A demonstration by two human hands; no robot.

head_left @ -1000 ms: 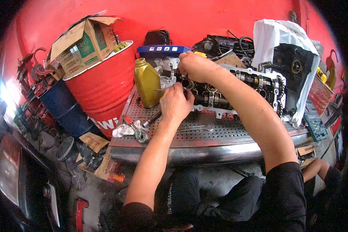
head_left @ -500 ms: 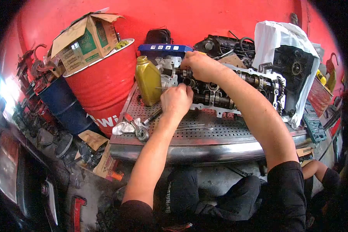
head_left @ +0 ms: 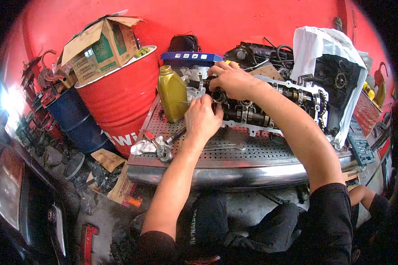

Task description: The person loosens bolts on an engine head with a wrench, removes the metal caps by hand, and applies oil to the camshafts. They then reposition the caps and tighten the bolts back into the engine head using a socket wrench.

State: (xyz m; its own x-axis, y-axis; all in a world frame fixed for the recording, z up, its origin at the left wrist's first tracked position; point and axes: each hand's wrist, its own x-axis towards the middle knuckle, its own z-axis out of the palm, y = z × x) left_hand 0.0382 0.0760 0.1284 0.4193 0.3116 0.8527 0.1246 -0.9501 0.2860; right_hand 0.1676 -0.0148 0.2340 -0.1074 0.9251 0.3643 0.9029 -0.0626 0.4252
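A metal cylinder head (head_left: 252, 115) with shafts and lobes lies on the perforated bench (head_left: 225, 155). My left hand (head_left: 202, 117) is at its left end, fingers bent together beside a round dark opening; a thin rod sticks out left of it, and what the fingers grip is hidden. Over the top left of the head is my right hand (head_left: 232, 81), its fingers curled down onto the parts, the fingertips partly hidden. A gold oil bottle (head_left: 172, 95) stands upright just left of my hands.
A ratchet (head_left: 164, 153), a white rag (head_left: 143, 146) and wrenches (head_left: 225, 146) lie near the bench front. Behind are a blue tray (head_left: 191, 57) and a cloth-draped engine part (head_left: 336, 79). A red drum (head_left: 119, 101) stands left; another person's arm (head_left: 361, 194) shows at lower right.
My right hand has turned and its fingers have spread somewhat over the left end of the head. My left hand stays at nearly the same place. The view has shifted slightly.
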